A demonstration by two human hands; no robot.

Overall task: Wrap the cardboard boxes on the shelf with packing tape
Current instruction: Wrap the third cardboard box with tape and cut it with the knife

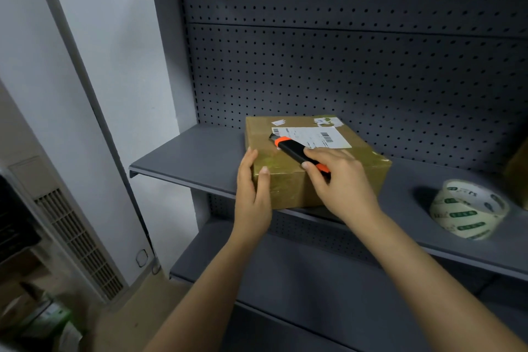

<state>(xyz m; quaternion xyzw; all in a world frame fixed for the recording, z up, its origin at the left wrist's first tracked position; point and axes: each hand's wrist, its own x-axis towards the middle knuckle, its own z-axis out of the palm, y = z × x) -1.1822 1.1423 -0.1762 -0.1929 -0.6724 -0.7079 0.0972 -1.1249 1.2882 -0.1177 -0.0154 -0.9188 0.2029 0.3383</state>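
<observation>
A brown cardboard box with a white shipping label on top sits on the grey shelf, its surface glossy with tape. My left hand rests against the box's near left corner, fingers straight, thumb on the front face. My right hand grips a black and orange utility knife that lies across the box top, its tip pointing toward the label. A roll of clear packing tape with green print stands on the shelf to the right.
The shelf's back is a grey pegboard. A lower shelf lies below my arms. The edge of another cardboard box shows at far right. A white wall and a vented unit stand to the left.
</observation>
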